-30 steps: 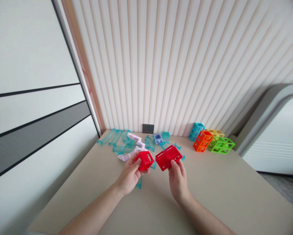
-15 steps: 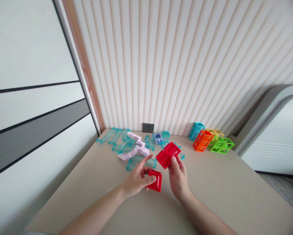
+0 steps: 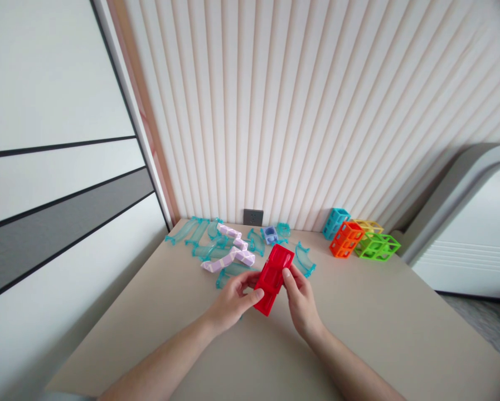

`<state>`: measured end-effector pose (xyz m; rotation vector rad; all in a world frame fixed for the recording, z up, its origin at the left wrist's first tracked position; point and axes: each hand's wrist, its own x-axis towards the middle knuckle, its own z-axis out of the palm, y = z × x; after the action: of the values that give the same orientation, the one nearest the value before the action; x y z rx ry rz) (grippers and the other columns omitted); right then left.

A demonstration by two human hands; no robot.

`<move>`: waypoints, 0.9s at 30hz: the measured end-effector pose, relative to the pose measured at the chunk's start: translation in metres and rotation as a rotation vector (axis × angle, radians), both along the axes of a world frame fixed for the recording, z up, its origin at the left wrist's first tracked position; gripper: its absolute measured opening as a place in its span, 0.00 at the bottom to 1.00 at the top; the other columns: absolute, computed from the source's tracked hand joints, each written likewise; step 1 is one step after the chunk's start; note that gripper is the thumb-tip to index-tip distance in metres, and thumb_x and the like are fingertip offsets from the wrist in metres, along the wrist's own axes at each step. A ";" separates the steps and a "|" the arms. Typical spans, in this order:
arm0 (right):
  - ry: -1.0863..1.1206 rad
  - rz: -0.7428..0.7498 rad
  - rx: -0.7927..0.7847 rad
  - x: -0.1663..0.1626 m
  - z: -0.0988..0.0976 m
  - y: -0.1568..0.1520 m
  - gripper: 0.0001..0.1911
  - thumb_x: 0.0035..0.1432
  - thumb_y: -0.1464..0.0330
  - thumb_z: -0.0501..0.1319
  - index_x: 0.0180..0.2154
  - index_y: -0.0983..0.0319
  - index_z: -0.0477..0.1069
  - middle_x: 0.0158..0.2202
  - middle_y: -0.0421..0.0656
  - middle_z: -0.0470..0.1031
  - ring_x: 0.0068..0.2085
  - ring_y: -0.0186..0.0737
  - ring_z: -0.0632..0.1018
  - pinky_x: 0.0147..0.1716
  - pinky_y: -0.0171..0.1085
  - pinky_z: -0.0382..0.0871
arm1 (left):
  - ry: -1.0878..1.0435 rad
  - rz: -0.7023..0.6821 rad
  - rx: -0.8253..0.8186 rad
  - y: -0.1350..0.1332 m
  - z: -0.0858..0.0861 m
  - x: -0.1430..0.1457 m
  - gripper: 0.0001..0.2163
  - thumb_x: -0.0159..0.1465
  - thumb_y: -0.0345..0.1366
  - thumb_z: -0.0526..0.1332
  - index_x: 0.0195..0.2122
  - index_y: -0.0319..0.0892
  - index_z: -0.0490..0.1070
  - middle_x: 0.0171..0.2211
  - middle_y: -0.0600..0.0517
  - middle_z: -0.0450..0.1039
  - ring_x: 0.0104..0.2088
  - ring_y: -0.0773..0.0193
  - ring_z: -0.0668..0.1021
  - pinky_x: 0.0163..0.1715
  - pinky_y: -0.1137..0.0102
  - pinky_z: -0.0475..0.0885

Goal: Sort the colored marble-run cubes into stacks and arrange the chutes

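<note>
Red plastic building blocks (image 3: pixel 272 275) form one long row between my hands, tilted above the table. My left hand (image 3: pixel 236 299) is closed on the lower-left end, thumb on the front face. The upper part sits in my right hand (image 3: pixel 300 299), whose thumb presses on the right edge. The backs of the blocks and some fingertips are hidden. Beyond my hands lie translucent teal track pieces (image 3: pixel 210 250) and a chain of lilac faceted pieces (image 3: pixel 228 257). A small periwinkle block (image 3: pixel 270 234) is behind the red row.
On the right of the table (image 3: pixel 358 323) stand open-frame block stacks: blue (image 3: pixel 335 223), orange (image 3: pixel 346 239), yellow (image 3: pixel 369 226) and green (image 3: pixel 377 247). A ribbed wall (image 3: pixel 253 111) with a black socket (image 3: pixel 253 217) closes the back. A white cabinet (image 3: pixel 57 223) rises at the left.
The separate red pieces, one in each hand, have come together into one row. My right hand moved slightly down and left, turning its piece more upright.
</note>
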<state>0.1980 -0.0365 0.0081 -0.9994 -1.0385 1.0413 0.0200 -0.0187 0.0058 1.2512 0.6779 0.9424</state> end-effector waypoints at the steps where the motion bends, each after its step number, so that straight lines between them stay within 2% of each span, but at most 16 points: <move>1: -0.007 -0.003 0.000 0.000 0.001 0.001 0.23 0.60 0.49 0.63 0.48 0.58 0.77 0.41 0.43 0.82 0.38 0.45 0.78 0.40 0.40 0.72 | 0.015 0.022 0.019 0.001 0.000 0.000 0.22 0.58 0.47 0.70 0.50 0.42 0.76 0.46 0.43 0.79 0.47 0.53 0.78 0.47 0.63 0.73; 6: -0.008 0.069 -0.002 -0.006 0.008 0.000 0.27 0.56 0.49 0.67 0.54 0.55 0.75 0.46 0.44 0.82 0.42 0.48 0.79 0.44 0.44 0.74 | -0.026 0.166 0.023 0.004 -0.002 0.000 0.20 0.59 0.44 0.70 0.50 0.42 0.76 0.49 0.44 0.79 0.50 0.51 0.78 0.51 0.60 0.73; 10: -0.017 0.198 -0.005 -0.010 0.009 -0.002 0.24 0.56 0.51 0.68 0.50 0.55 0.78 0.46 0.45 0.82 0.46 0.51 0.80 0.51 0.49 0.72 | -0.056 0.243 0.015 0.006 -0.002 -0.002 0.21 0.57 0.43 0.72 0.51 0.44 0.75 0.51 0.44 0.78 0.53 0.50 0.77 0.52 0.60 0.73; 13: -0.063 0.198 0.000 -0.010 0.005 -0.003 0.22 0.58 0.52 0.66 0.49 0.56 0.79 0.47 0.46 0.81 0.48 0.53 0.79 0.51 0.50 0.71 | -0.055 0.241 0.015 0.007 -0.003 -0.003 0.21 0.57 0.43 0.72 0.50 0.43 0.76 0.50 0.44 0.79 0.52 0.50 0.78 0.51 0.60 0.74; 20: -0.178 0.121 0.007 -0.006 -0.009 -0.002 0.23 0.59 0.54 0.66 0.53 0.56 0.77 0.46 0.46 0.81 0.44 0.51 0.79 0.46 0.46 0.73 | 0.052 0.258 0.077 0.012 -0.007 -0.006 0.20 0.60 0.45 0.69 0.50 0.41 0.75 0.49 0.42 0.79 0.49 0.50 0.80 0.44 0.62 0.77; 27: -0.262 0.164 0.039 -0.004 -0.014 0.002 0.21 0.62 0.54 0.63 0.52 0.57 0.77 0.48 0.46 0.81 0.45 0.51 0.79 0.46 0.45 0.73 | -0.046 0.258 0.032 0.012 -0.009 -0.004 0.17 0.59 0.42 0.70 0.47 0.42 0.75 0.47 0.45 0.80 0.48 0.54 0.80 0.51 0.62 0.74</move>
<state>0.1939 -0.0349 -0.0060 -1.0512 -1.3694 1.0355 0.0163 -0.0065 -0.0031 1.1847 0.8033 1.1945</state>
